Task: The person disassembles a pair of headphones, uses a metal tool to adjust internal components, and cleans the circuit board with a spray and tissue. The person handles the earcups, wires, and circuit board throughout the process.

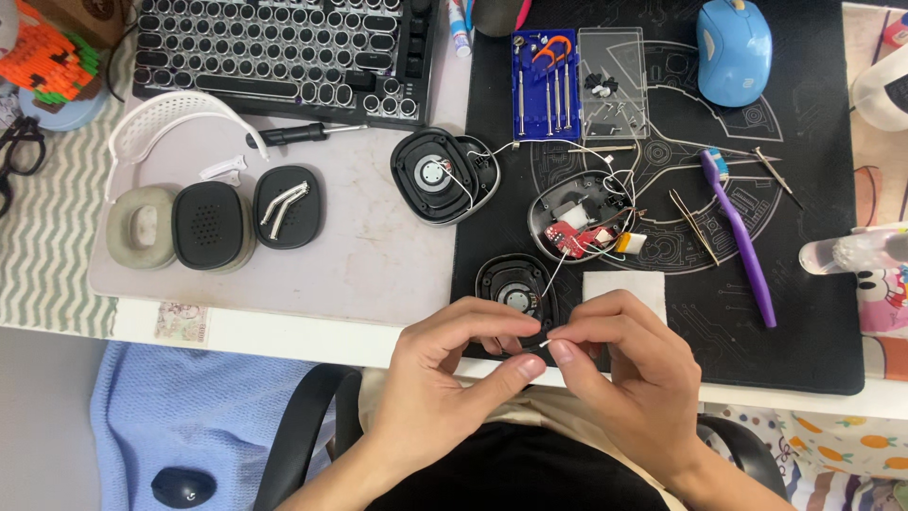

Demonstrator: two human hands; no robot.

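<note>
Pinching together at the table's near edge, the left hand [445,378] and the right hand [629,374] meet fingertip to fingertip over a thin white wire [547,343], each hand clamped on it between thumb and forefinger. That wire runs up to a round black speaker driver [515,289] lying just beyond the knuckles, partly hidden by the fingers. Right beside the right hand sits a small white pad [624,284] on the black desk mat [813,312]. Further back, an opened earcup with a red circuit board [579,230] trails loose wires toward a second driver housing [437,177]. A purple toothbrush [742,237] and tweezers [695,222] lie to the right, well apart from the hands. A blue screwdriver set [546,83], a clear parts tray [612,80] and a blue mouse [733,49] line the far side. Off left: ear cushions [210,225], a white headband [180,118], a black screwdriver [303,134], and a keyboard [284,52].
</note>
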